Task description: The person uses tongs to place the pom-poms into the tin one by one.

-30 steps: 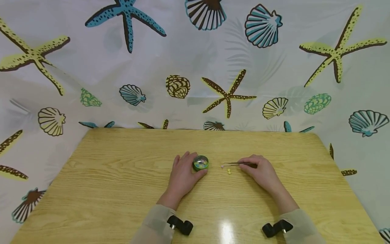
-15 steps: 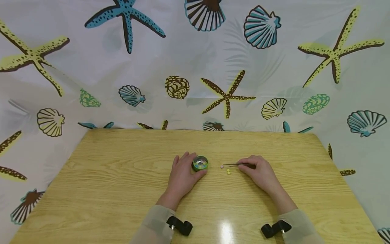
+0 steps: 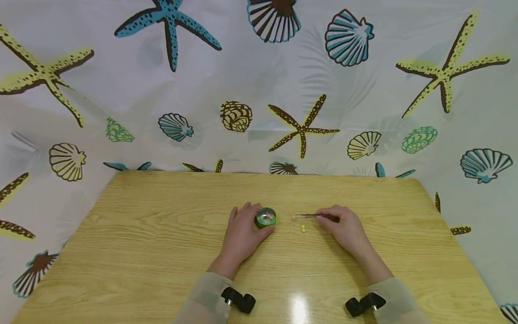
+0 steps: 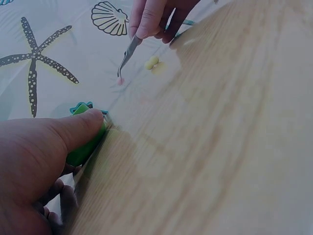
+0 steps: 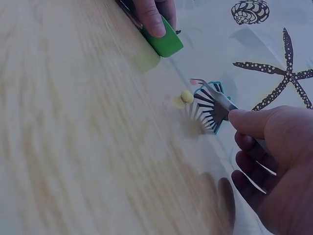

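My left hand [image 3: 243,236] holds a small round green container [image 4: 84,149] on the table, thumb and fingers around its side. Bright multicoloured bits show inside it in the head view. My right hand [image 3: 346,229] pinches metal tweezers [image 5: 218,97] with bent tips. Between those tips sits a small pale pink ball [image 4: 120,82], just right of the container in the head view. Two small yellow balls [image 3: 303,228] lie side by side on the table, a little nearer the body than the tweezers' tips.
The wood-grain table [image 3: 162,252] reaches back to a pale cloth [image 3: 210,81] printed with starfish and shells. A black camera mount [image 3: 239,300] is on the left sleeve, and another black mount [image 3: 365,304] on the right.
The tweezers' tips and the pink ball have shifted slightly up in the head view, away from the yellow balls. My left hand and the container stay in place.
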Motion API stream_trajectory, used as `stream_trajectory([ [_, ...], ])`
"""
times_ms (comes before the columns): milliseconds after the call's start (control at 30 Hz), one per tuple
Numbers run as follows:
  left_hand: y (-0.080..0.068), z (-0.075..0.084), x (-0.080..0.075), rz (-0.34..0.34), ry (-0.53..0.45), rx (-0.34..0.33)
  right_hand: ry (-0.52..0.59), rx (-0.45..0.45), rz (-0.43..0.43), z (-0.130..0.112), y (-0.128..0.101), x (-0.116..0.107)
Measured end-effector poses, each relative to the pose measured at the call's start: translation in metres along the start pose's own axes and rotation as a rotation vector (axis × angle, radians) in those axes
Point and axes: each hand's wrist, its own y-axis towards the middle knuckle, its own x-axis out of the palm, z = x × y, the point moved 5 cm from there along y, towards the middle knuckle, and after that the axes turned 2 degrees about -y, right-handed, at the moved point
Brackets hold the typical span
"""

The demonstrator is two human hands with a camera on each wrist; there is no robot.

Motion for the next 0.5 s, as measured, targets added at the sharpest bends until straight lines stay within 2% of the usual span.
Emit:
stream_trajectory([
  [233,0.0,0.001,0.0,-0.002,0.003,-0.004,0.007,-0.014,0.02,-0.009,0.006,0.001],
  [500,-0.001,0.002,-0.001,0.0,0.003,-0.008,0.067,-0.037,0.02,-0.02,0.009,0.006],
])
